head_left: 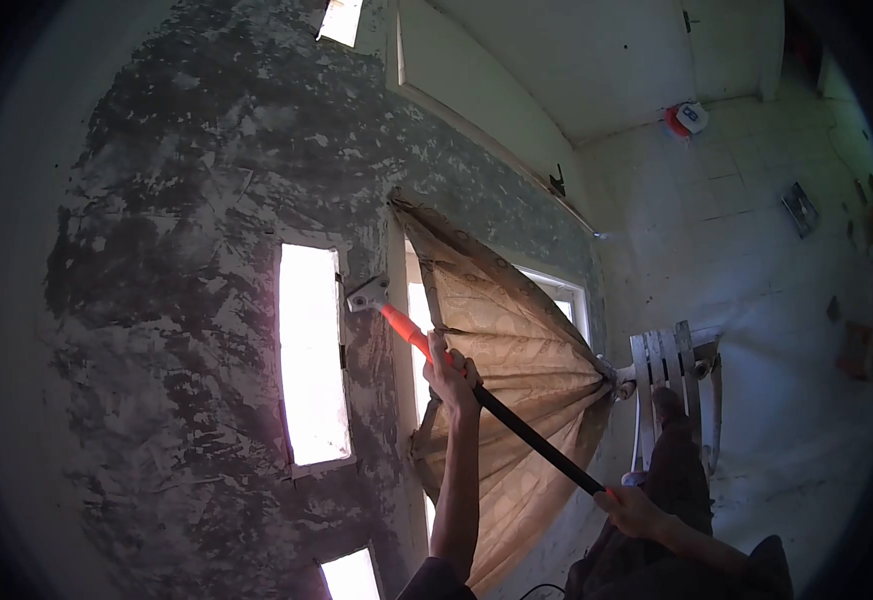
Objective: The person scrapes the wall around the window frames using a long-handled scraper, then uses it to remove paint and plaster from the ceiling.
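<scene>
A long-handled scraper (pixel 536 435) with a black shaft and an orange neck runs diagonally across the view. Its metal head (pixel 366 294) lies close against the mottled grey wall (pixel 186 220), beside a bright narrow window opening (pixel 314 355). My left hand (pixel 451 375) is wrapped round the handle just below the orange neck. Farther down, my right hand (pixel 631 509) grips the lower end of the shaft, where a bit of orange shows. Behind the shaft hangs a tan curtain (pixel 516 350), gathered into a knot.
A slatted wooden chair (pixel 668 350) stands on the right, with my dark-clothed leg (pixel 678 470) over it. A white-and-red object (pixel 688 119) and a flat dark item (pixel 799 209) lie on the pale tiled floor (pixel 746 270). Another bright opening (pixel 351 575) shows at the bottom.
</scene>
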`<state>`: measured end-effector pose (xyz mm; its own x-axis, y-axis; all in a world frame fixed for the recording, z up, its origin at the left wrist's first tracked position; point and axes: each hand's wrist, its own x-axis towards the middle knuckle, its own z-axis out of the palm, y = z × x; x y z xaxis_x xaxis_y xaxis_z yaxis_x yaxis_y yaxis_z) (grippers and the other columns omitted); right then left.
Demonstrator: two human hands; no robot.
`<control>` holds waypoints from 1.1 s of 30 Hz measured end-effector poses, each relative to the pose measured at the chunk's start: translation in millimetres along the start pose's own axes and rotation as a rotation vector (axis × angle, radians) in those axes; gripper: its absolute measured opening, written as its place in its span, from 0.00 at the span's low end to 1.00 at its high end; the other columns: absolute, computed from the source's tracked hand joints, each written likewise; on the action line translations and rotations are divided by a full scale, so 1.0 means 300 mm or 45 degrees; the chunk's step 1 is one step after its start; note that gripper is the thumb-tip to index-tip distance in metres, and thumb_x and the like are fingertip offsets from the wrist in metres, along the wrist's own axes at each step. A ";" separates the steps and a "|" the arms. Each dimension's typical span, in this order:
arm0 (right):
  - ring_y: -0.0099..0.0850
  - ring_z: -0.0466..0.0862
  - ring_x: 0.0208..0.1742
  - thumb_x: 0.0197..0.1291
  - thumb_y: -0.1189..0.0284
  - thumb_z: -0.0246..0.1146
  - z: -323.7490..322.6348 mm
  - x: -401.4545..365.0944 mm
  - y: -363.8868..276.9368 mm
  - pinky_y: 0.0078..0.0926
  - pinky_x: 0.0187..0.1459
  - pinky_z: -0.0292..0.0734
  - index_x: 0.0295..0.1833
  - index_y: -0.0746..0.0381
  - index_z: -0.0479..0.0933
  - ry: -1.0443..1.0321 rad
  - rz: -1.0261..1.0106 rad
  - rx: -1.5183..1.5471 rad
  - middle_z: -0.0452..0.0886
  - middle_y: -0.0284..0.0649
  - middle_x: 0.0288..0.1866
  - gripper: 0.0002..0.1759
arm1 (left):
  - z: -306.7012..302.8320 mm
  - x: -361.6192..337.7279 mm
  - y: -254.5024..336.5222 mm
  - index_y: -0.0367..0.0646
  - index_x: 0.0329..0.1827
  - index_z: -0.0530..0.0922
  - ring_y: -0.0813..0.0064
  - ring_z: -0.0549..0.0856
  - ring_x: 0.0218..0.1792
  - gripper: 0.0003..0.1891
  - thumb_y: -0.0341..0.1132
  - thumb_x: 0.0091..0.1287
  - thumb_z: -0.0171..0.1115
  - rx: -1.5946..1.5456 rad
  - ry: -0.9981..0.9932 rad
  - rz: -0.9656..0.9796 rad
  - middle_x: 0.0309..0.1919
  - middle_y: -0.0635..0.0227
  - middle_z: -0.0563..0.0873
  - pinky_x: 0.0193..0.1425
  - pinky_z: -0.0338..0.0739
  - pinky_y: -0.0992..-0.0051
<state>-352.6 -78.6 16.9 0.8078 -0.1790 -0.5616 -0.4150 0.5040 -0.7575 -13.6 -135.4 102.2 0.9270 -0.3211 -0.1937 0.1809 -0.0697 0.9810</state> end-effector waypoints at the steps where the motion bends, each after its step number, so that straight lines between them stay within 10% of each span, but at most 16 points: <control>1: 0.19 0.69 0.23 0.68 0.45 0.52 0.021 0.024 0.013 0.25 0.26 0.67 0.28 0.62 0.71 -0.050 0.073 0.105 0.70 0.30 0.19 0.30 | 0.004 0.029 -0.001 0.48 0.29 0.67 0.87 0.58 0.07 0.19 0.51 0.71 0.55 0.019 -0.008 0.023 0.11 0.80 0.58 0.08 0.51 0.80; 33: 0.16 0.66 0.20 0.70 0.46 0.49 -0.067 0.033 -0.200 0.20 0.23 0.62 0.25 0.58 0.68 -0.098 0.173 0.181 0.66 0.26 0.19 0.29 | 0.129 0.178 0.024 0.49 0.26 0.64 0.87 0.59 0.08 0.23 0.55 0.69 0.58 0.061 -0.034 0.031 0.11 0.80 0.58 0.11 0.51 0.81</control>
<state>-328.2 -127.6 49.9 0.7803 -0.0391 -0.6242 -0.4634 0.6341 -0.6190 24.4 -189.7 98.8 0.9218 -0.3482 -0.1702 0.1416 -0.1060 0.9842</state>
